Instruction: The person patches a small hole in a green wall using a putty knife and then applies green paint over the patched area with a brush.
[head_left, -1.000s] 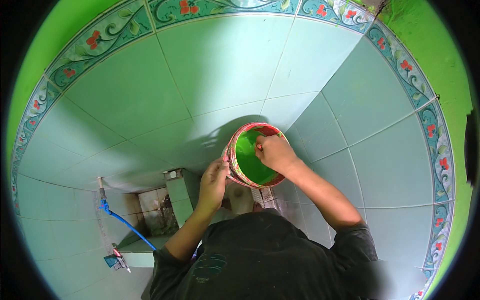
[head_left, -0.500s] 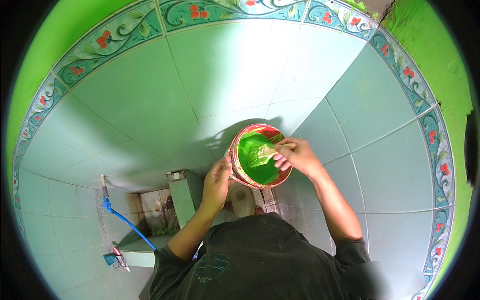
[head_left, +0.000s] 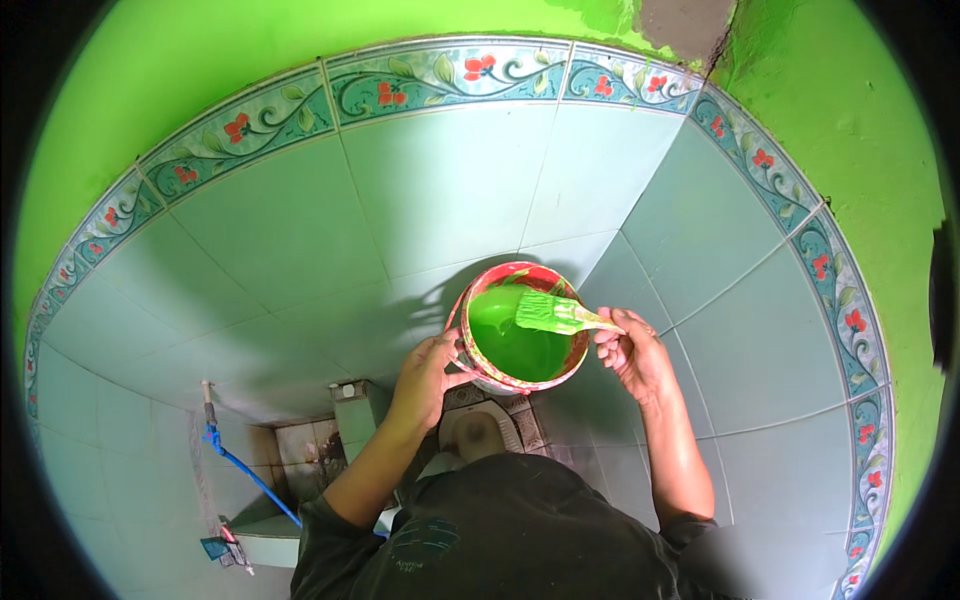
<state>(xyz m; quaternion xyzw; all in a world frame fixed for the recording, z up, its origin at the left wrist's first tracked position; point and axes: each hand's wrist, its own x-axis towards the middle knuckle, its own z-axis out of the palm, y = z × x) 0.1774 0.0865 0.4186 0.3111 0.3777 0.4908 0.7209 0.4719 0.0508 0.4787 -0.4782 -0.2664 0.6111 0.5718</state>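
Observation:
A red, paint-smeared bucket (head_left: 536, 272) is held up in front of me, with bright green paint (head_left: 505, 345) inside. My left hand (head_left: 428, 378) is closed on the bucket's left side, fingers at the rim and thumb against its wall. In my right hand (head_left: 637, 355), beyond the right rim, the handle of a paintbrush (head_left: 548, 312) is pinched between thumb and fingers. Green paint coats the bristles, which point left over the bucket's opening, above the paint. The brush lies nearly level across the right part of the rim.
Pale green tiled walls (head_left: 440, 190) meet in a corner ahead, topped by a floral border (head_left: 400, 92) and bright green wall. A bare grey patch (head_left: 685, 30) shows at the upper right. Below are a squat toilet (head_left: 475, 428), a tiled ledge (head_left: 355, 425) and a blue hose (head_left: 258, 482).
The brush has come up out of the bucket and shifted right, its bristles now thickly coated green. My right hand has moved right and lower. The view has tilted up, showing more upper wall.

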